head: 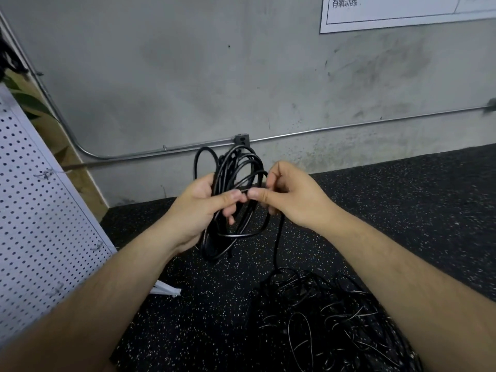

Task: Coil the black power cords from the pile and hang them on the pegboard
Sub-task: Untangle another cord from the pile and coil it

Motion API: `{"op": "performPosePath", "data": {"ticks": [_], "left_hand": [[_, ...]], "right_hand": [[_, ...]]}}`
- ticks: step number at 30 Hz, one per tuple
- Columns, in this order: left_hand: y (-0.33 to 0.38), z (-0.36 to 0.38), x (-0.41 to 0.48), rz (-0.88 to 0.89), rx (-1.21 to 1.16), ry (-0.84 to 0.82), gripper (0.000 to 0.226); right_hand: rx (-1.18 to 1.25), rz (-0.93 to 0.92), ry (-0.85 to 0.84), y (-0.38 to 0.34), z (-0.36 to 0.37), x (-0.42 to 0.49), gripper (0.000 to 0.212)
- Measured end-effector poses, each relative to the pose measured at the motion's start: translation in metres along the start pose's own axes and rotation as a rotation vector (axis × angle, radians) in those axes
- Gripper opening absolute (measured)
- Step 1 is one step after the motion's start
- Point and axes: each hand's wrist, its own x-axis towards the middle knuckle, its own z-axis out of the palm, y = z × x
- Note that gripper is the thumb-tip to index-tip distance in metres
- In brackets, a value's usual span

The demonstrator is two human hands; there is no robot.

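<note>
Left hand (200, 210) grips a black power cord (236, 167) gathered in loose loops, held above the floor (402, 210). Right hand (292, 196) pinches one strand beside the left thumb. Free end drops to the tangled pile (335, 318) at near right. White pegboard (40, 210) leans at left.

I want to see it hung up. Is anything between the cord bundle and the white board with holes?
Nothing visible blocks the way from the coil to the pegboard on the left. One strand hangs from the coil into the pile.
</note>
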Motion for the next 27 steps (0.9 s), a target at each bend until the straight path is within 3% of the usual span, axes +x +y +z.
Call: {"op": "performPosePath", "data": {"ticks": [4, 7, 9, 12, 15, 18, 22, 25, 27], "left_hand": [[0.002, -0.009, 0.004, 0.031, -0.094, 0.179, 0.008], [0.007, -0.013, 0.006, 0.071, -0.199, 0.257, 0.002], [0.008, -0.014, 0.007, 0.094, -0.227, 0.293, 0.004], [0.002, -0.016, 0.009, 0.110, -0.120, 0.332, 0.005], [-0.008, -0.016, 0.012, 0.129, 0.031, 0.364, 0.010], [-0.014, -0.013, 0.014, 0.143, 0.082, 0.383, 0.012], [-0.013, -0.010, 0.017, 0.145, 0.067, 0.403, 0.010], [-0.013, -0.008, 0.018, 0.160, 0.071, 0.435, 0.012], [-0.013, -0.009, 0.019, 0.155, 0.096, 0.463, 0.010]], "right_hand": [[0.040, 0.155, -0.236, 0.032, -0.005, -0.007, 0.022], [-0.153, 0.279, -0.515, 0.068, 0.007, -0.016, 0.010], [-0.286, 0.350, -0.639, 0.085, 0.018, -0.021, 0.016], [-0.274, 0.346, -0.485, 0.081, 0.019, -0.017, 0.022], [-0.044, 0.259, -0.140, 0.046, 0.008, -0.002, 0.021], [0.141, 0.149, 0.057, 0.018, 0.004, 0.008, 0.014], [0.142, 0.070, 0.096, 0.002, 0.005, 0.012, 0.017], [-0.131, 0.132, 0.000, 0.003, 0.007, 0.012, 0.020], [-0.198, 0.083, 0.045, 0.000, 0.005, 0.013, 0.020]]}}
